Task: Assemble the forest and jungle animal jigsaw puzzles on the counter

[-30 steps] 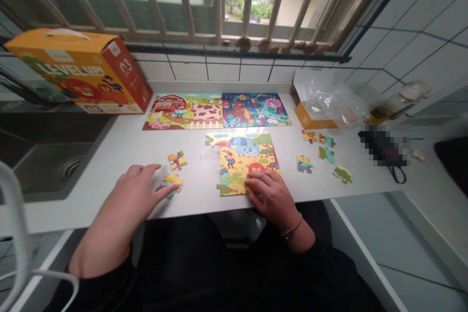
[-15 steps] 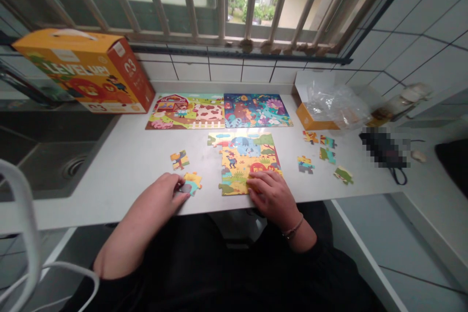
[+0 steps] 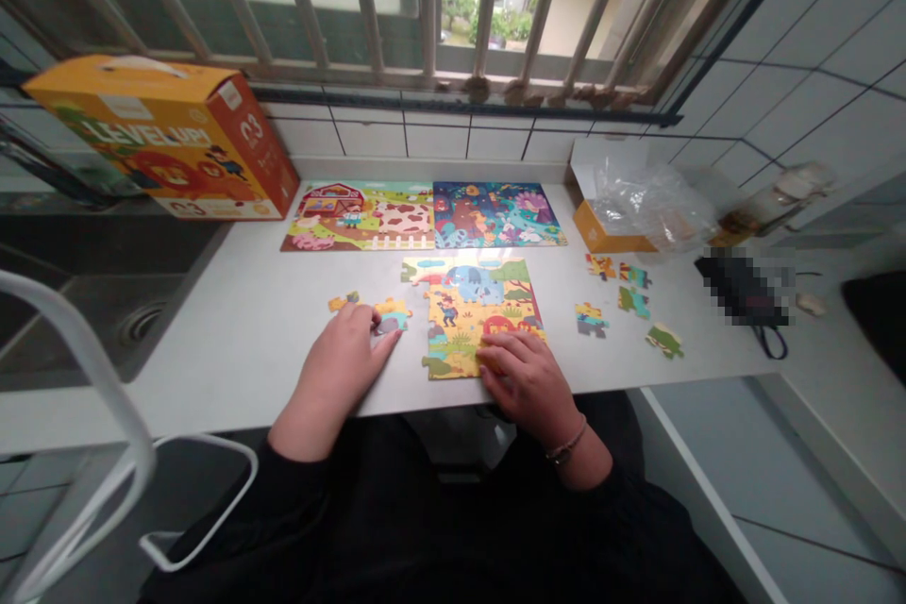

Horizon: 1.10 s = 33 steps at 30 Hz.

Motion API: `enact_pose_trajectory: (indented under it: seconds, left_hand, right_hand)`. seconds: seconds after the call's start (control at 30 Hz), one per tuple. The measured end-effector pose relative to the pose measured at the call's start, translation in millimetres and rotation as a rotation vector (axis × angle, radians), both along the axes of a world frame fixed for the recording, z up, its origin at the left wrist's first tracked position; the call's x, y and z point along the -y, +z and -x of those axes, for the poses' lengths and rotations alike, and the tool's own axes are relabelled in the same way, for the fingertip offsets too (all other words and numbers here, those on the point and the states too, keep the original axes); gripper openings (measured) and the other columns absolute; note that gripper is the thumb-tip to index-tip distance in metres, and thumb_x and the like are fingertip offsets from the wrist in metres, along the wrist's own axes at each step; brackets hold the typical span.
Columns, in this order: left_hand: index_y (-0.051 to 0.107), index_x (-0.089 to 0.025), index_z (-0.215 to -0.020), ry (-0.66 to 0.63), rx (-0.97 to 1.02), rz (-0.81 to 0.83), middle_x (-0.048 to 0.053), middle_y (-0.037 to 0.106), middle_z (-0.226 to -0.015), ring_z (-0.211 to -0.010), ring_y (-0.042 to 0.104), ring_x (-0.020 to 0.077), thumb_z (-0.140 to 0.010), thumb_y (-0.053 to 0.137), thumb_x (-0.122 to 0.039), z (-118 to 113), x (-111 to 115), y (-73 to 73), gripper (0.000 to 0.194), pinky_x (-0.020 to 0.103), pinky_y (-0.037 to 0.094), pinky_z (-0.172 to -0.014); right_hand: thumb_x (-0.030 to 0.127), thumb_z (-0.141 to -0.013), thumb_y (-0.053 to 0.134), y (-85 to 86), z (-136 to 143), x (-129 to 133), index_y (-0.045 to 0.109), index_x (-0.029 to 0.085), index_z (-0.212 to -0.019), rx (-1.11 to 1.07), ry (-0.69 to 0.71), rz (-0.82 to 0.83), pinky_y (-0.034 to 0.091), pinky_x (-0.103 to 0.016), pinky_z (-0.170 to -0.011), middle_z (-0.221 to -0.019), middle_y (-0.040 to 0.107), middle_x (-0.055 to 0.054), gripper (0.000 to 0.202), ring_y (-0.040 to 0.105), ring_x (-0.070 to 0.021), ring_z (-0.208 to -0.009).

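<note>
A partly joined jigsaw puzzle (image 3: 463, 311) with elephants and lions lies near the counter's front edge, its left side uneven. My right hand (image 3: 520, 373) rests on its lower right corner, fingers laid out over the pieces. To the left of the puzzle, my left hand (image 3: 348, 354) pinches a yellow, teal and grey puzzle piece (image 3: 394, 314), apart from the puzzle's edge. Behind that hand is another loose piece (image 3: 343, 301), partly hidden by it. Several loose pieces lie to the right, among them a green one (image 3: 664, 340).
Two finished puzzles, a farm one (image 3: 360, 219) and a dark blue one (image 3: 499, 215), lie at the back. An orange box (image 3: 162, 142) stands beside the sink (image 3: 92, 302). An open box with plastic wrap (image 3: 641, 198) sits back right. A white cable (image 3: 134, 415) hangs at left.
My left hand has moved right and away from me with the piece, turning it and bringing it closer to the puzzle. My right hand has stayed in place.
</note>
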<state>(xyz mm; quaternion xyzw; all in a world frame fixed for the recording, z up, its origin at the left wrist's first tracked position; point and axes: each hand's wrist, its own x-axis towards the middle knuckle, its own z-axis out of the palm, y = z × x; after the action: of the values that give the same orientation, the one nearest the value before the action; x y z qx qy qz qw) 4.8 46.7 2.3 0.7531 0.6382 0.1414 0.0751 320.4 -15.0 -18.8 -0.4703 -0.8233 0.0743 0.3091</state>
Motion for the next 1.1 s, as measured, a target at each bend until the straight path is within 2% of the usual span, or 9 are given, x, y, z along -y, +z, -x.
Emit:
enact_pose_trajectory:
  seconds: [0.13, 0.27, 0.37, 0.53, 0.7, 0.8, 0.9, 1.0, 1.1]
  left_hand:
    - [0.06, -0.023, -0.103, -0.02, 0.014, -0.133, 0.011, 0.069, -0.106, -0.101, 0.069, 0.0325, -0.104, 0.064, -0.051, -5.2, -1.6, -8.4, 0.029, 0.044, 0.056, -0.089]
    - [0.062, -0.022, -0.104, -0.007, 0.014, -0.173, 0.01, 0.068, -0.105, -0.099, 0.068, 0.0312, -0.106, 0.064, -0.048, -6.2, 0.2, -13.4, 0.027, 0.043, 0.056, -0.086]
    - [0.064, -0.021, -0.107, -0.023, 0.036, -0.179, 0.01, 0.07, -0.107, -0.102, 0.067, 0.0305, -0.107, 0.063, -0.046, -5.3, 0.0, -13.4, 0.025, 0.044, 0.056, -0.089]
    - [0.067, -0.02, -0.11, -0.182, 0.08, -0.167, 0.011, 0.071, -0.114, -0.112, 0.067, 0.0299, -0.109, 0.061, -0.04, -4.4, -1.0, -10.8, 0.021, 0.046, 0.055, -0.103]
    - [0.07, -0.02, -0.108, -0.197, 0.076, -0.181, 0.012, 0.07, -0.115, -0.113, 0.066, 0.0303, -0.108, 0.06, -0.034, -5.4, 0.3, -8.3, 0.017, 0.046, 0.055, -0.103]
    - [0.072, -0.02, -0.106, -0.212, 0.072, -0.192, 0.013, 0.072, -0.118, -0.114, 0.066, 0.0316, -0.106, 0.058, -0.029, -6.7, 1.5, -5.8, 0.017, 0.049, 0.055, -0.105]
    - [0.075, -0.021, -0.118, -0.277, 0.08, -0.194, 0.013, 0.074, -0.134, -0.126, 0.066, 0.0329, -0.105, 0.057, -0.025, -7.6, 1.9, -4.8, 0.023, 0.051, 0.052, -0.111]
    - [0.076, -0.024, -0.132, -0.365, 0.09, -0.183, 0.011, 0.071, -0.151, -0.14, 0.062, 0.0334, -0.105, 0.055, -0.022, -8.2, 0.9, -5.6, 0.034, 0.054, 0.046, -0.12]
    - [0.078, -0.025, -0.129, -0.37, 0.089, -0.156, 0.01, 0.073, -0.15, -0.14, 0.063, 0.0333, -0.107, 0.055, -0.025, -9.1, -0.3, -6.4, 0.033, 0.055, 0.046, -0.12]
  right_hand:
    - [0.022, -0.105, 0.07, -1.4, -0.4, 0.1, 0.075, 0.028, -0.123, 0.005, -0.001, -0.008, 0.055, -0.053, -0.111, -0.133, 0.079, -0.007, 0.02, 0.07, -0.0292, -0.122]
    - [0.024, -0.106, 0.068, -3.8, -1.4, 1.4, 0.074, 0.027, -0.123, -0.005, -0.018, -0.033, 0.055, -0.053, -0.113, -0.134, 0.077, -0.008, 0.018, 0.069, -0.0299, -0.125]
    - [0.024, -0.106, 0.068, -4.0, -1.9, 2.5, 0.075, 0.027, -0.122, -0.03, -0.043, -0.062, 0.055, -0.052, -0.112, -0.132, 0.077, -0.008, 0.017, 0.068, -0.0298, -0.125]
    - [0.023, -0.105, 0.068, -1.2, 0.2, 3.2, 0.077, 0.029, -0.117, -0.022, -0.048, -0.033, 0.056, -0.052, -0.109, -0.128, 0.079, -0.007, 0.016, 0.069, -0.0291, -0.121]
    - [0.023, -0.105, 0.066, -5.6, -7.2, 2.8, 0.077, 0.029, -0.118, -0.082, -0.138, -0.059, 0.056, -0.054, -0.109, -0.126, 0.079, -0.009, 0.017, 0.07, -0.0304, -0.122]
    - [0.026, -0.108, 0.06, -9.5, -28.5, -1.3, 0.075, 0.026, -0.12, -0.101, -0.308, -0.092, 0.054, -0.055, -0.109, -0.123, 0.079, -0.011, 0.019, 0.07, -0.0315, -0.118]
    - [0.029, -0.109, 0.056, -7.3, -64.3, -14.1, 0.074, 0.022, -0.119, -0.036, -0.48, -0.12, 0.051, -0.055, -0.11, -0.122, 0.08, -0.013, 0.022, 0.07, -0.0329, -0.116]
    - [0.03, -0.106, 0.055, 2.9, -108.6, -40.3, 0.074, 0.016, -0.125, 0.1, -0.611, -0.083, 0.048, -0.054, -0.113, -0.127, 0.078, -0.019, 0.03, 0.068, -0.0351, -0.121]
    - [0.03, -0.105, 0.054, 14.9, -151.3, -77.4, 0.074, 0.011, -0.128, 0.234, -0.739, 0.0, 0.047, -0.054, -0.113, -0.128, 0.078, -0.023, 0.036, 0.068, -0.0376, -0.123]
